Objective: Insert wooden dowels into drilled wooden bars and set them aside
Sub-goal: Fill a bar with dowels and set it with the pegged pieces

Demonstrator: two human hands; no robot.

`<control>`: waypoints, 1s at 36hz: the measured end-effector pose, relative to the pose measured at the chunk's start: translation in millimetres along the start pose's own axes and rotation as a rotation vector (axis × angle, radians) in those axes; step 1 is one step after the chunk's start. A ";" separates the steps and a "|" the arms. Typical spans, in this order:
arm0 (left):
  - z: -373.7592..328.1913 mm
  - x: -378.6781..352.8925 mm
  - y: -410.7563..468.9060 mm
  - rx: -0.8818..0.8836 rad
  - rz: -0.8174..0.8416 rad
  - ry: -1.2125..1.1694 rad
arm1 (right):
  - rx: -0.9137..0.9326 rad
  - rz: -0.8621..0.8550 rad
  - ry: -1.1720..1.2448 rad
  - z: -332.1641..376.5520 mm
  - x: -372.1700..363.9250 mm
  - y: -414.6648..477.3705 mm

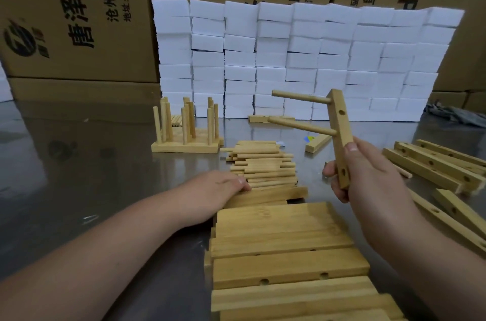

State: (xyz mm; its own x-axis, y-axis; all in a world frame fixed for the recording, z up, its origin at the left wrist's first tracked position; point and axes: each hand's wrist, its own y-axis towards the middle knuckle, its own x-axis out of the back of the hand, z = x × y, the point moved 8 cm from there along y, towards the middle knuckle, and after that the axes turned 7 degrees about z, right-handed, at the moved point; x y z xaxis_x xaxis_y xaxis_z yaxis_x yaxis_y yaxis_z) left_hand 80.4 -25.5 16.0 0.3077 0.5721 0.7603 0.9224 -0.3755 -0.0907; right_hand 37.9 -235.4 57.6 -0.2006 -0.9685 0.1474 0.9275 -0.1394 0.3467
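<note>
R hand (368,173) has its thumb and fingers wrapped round the bottom end of the drilled bar (340,121). It holds the bar in the air at about 1 o'clock from the person, nearly upright, with the top leaning a bit away. Two dowels are already in it, the upper dowel (299,97) and the lower dowel (302,126), both sticking out toward 9 o'clock. Two holes look empty: one between those dowels and one low down by the thumb.

L hand (215,189) lies at the near-left edge of the dowel pile (263,163) at 12 o'clock, fingers bent over the stock. I can't tell whether it has pinched a dowel, as the fingertips are hidden.

Risks, as I see it:
- The grip is all at one end, so pushing a dowel in higher up could lever the bar round in the palm.
- The thumb sits next to the low hole, so the hand will prob need to shift before that hole gets filled.
- The pile is loose and round, so a careless grab could roll pieces off across the slick table (79,163).
- The protruding dowels could snag the spare bars (431,163) at 3 o'clock, or knock the finished racks (184,147) at 11 o'clock, when this one gets set down.
- A dowel started crooked may jam or split the hole.
</note>
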 end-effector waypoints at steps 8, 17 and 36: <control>0.1 -1.7 1.9 -0.016 0.008 -0.012 | -0.050 0.037 0.000 -4.8 -2.8 -0.2; -1.4 0.9 0.7 -0.044 -0.038 -0.049 | -0.074 0.042 0.010 -6.9 -4.3 -0.9; -48.1 31.0 -39.3 -0.342 -0.497 -0.427 | -0.095 0.053 0.233 -1.6 -5.3 0.5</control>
State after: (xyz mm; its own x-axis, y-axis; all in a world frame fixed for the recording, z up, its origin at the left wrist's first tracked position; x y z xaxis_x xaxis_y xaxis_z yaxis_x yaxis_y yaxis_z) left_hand 42.4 -28.0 74.0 0.0006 0.9417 0.3365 0.8739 -0.1641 0.4576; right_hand 39.9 -230.7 55.5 -0.0830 -0.9949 -0.0579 0.9626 -0.0951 0.2535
